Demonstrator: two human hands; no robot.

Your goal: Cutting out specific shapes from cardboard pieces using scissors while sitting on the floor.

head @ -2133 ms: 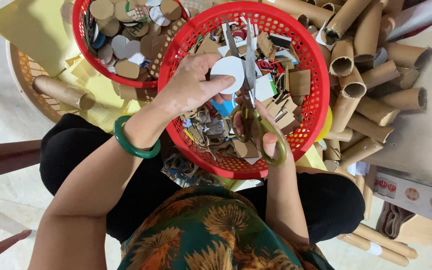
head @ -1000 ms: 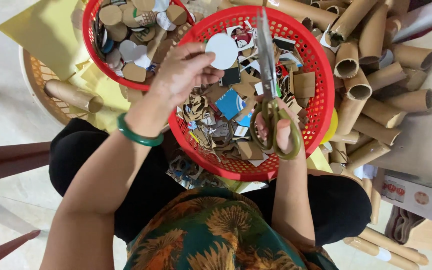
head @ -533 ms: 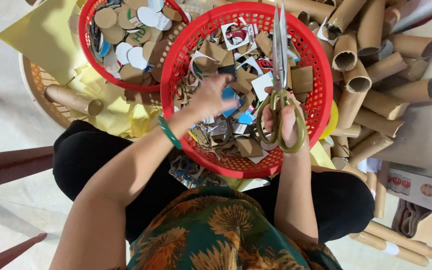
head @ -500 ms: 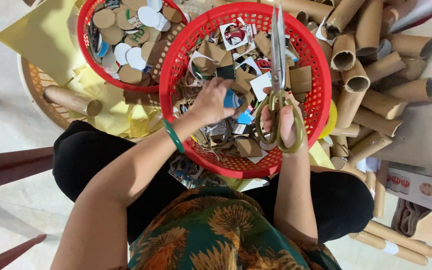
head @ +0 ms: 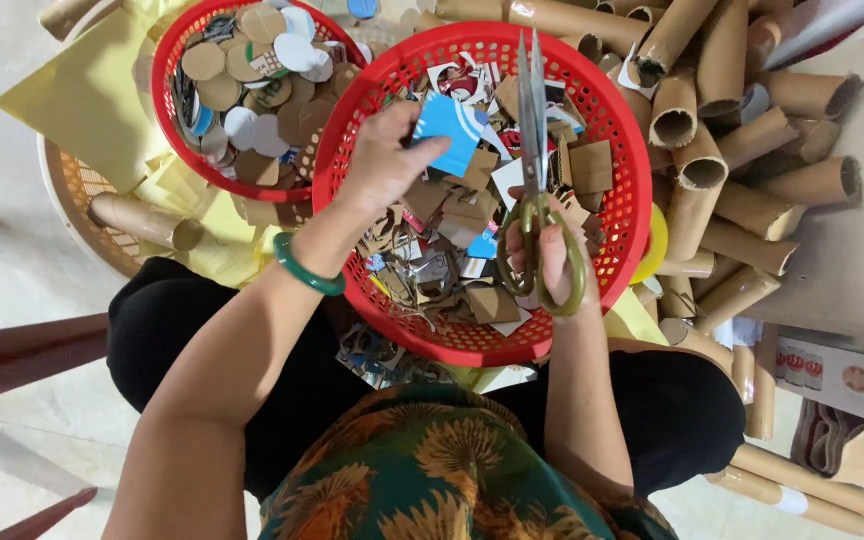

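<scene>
My left hand (head: 384, 160) holds a blue and white cardboard piece (head: 449, 132) over a red mesh basket (head: 624, 190) full of cardboard scraps. A green bangle (head: 304, 270) circles that wrist. My right hand (head: 545, 255) grips scissors (head: 534, 150) by their olive-green handles, blades closed and pointing away over the basket. A second red basket (head: 164, 100) at the upper left holds several cut cardboard discs (head: 252, 70).
Many cardboard tubes (head: 732, 140) are piled to the right of the basket, with more by my right thigh (head: 802, 490). Yellow sheets (head: 82, 100) and a tube lie on a beige woven tray (head: 67, 190) at left. A printed box (head: 832, 370) sits at right.
My left hand dropped a white disc toward the far basket, reached into the scraps and lifted out a blue and white piece. The right hand kept the scissors in place.
</scene>
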